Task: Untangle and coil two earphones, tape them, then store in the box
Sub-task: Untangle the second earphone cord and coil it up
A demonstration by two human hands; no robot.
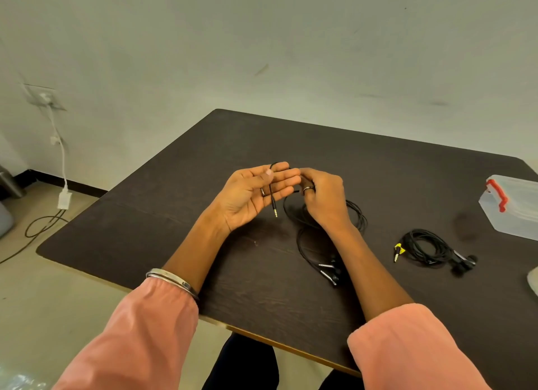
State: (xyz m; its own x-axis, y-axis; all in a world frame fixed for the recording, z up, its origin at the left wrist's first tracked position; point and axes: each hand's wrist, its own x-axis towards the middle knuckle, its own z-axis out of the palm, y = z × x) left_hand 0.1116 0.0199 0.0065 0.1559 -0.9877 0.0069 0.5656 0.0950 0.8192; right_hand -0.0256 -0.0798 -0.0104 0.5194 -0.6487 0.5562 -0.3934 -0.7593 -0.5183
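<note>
Two black wired earphones were counted on the dark brown wooden table (203, 215). The first black earphone (317, 244) lay partly uncoiled near the middle, its loops spread on the surface and its two silver-stemmed earbuds (330, 271) resting near the right forearm. The second black earphone, coiled with a yellow-marked plug (425, 248), was seen well apart to the right, lying flat. One translucent plastic box with a red latch (512, 206) was placed at the table's right edge, beyond the coiled set.

Two hands were held above the table, fingertips meeting. The left hand (253, 194) was turned palm up, its fingers nearly straight, with the thumb pressed against the forefinger so that the cable of the first earphone was pinched; the gold-tipped plug (275, 212) hung down in front of the palm. The right hand (323, 194) was turned knuckles up, its fingers curled around the same cable just beside the left fingertips. One ring was seen on each hand, and silver bangles (171, 282) were worn on the left wrist above a pink sleeve (136, 340).
</note>
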